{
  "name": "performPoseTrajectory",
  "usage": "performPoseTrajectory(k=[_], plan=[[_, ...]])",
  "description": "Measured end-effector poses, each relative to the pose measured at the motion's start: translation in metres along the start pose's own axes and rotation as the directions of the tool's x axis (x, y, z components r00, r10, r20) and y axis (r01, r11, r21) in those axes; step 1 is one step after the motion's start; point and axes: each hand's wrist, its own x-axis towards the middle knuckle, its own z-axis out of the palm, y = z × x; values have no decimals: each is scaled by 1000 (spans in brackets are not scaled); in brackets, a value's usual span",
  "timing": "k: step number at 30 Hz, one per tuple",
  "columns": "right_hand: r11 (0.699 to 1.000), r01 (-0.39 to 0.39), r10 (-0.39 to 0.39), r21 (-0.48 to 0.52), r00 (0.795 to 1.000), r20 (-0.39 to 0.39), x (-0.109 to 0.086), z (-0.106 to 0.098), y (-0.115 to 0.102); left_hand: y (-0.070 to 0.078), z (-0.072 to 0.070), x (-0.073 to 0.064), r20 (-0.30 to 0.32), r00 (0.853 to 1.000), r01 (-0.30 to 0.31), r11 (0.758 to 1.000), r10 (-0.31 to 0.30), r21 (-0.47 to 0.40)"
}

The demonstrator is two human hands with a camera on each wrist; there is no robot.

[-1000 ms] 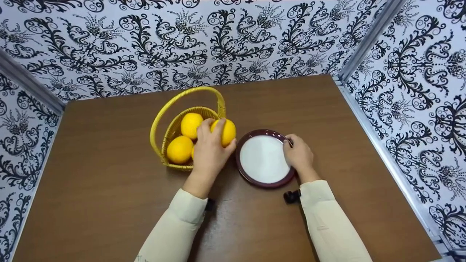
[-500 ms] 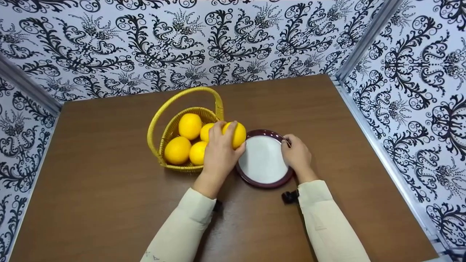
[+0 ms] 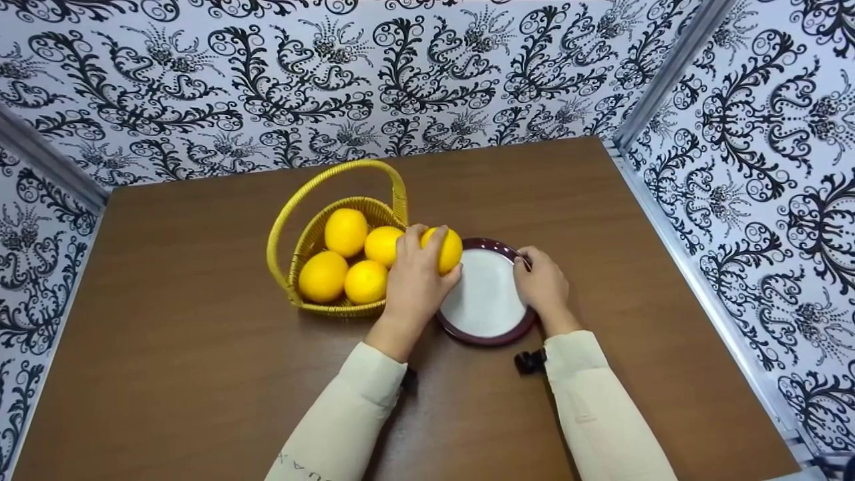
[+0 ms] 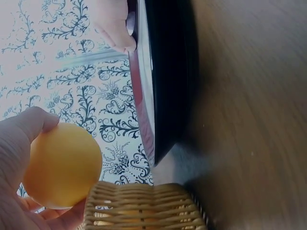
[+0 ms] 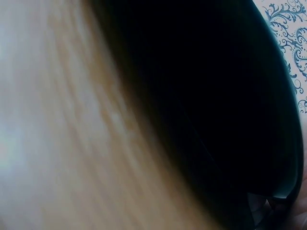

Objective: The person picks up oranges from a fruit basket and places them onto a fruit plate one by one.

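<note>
Head view: one fruit (image 3: 449,251), in the left hand (image 3: 415,280), fingers curled round its far side and thumb round its near side, apparently so that a smooth round thing cannot roll out. The fruit is bright yellow, near spherical, even in colour, paler on its lit side in the left wrist view; no stem or mark can be made out. It is held up off the table (image 3: 200,374), between basket and dish as the head camera sees it. One basket (image 3: 344,309), yellow, woven, with an arched handle, just beside the left fingers on their outer side; inside, four more fruit (image 3: 322,276), lying close together, probably kept from rolling by the wall. One dish (image 3: 486,300), white within, maroon at the rim, dark outside, between the two hands. One right hand (image 3: 542,287), gripping the dish's rim at the side away from the left fingers, thumb inward, seemingly to steady it. Right wrist view: mostly dark dish underside; the finger placement there cannot be told.
</note>
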Motion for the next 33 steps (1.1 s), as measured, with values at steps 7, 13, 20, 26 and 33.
performPoseTrajectory(k=[7, 13, 20, 26, 33], plan=[[1000, 2, -2, -3, 1000, 7, 1, -1, 1, 3, 10, 0, -15, 999, -38, 999, 38, 13], [1000, -3, 2, 5, 1000, 12, 1, -3, 0, 9, 15, 0, -23, 997, -67, 997, 67, 27], [1000, 3, -3, 6, 1000, 3, 2, -3, -1, 12, 24, -1, 16, 997, -79, 997, 79, 7], [1000, 3, -3, 0, 1000, 3, 2, -1, -1, 11, 36, 0, 58, 996, -73, 997, 74, -15], [1000, 6, -6, -5, 1000, 11, 1, 0, 0, 7, 53, -1, 85, 995, -46, 998, 49, -32]])
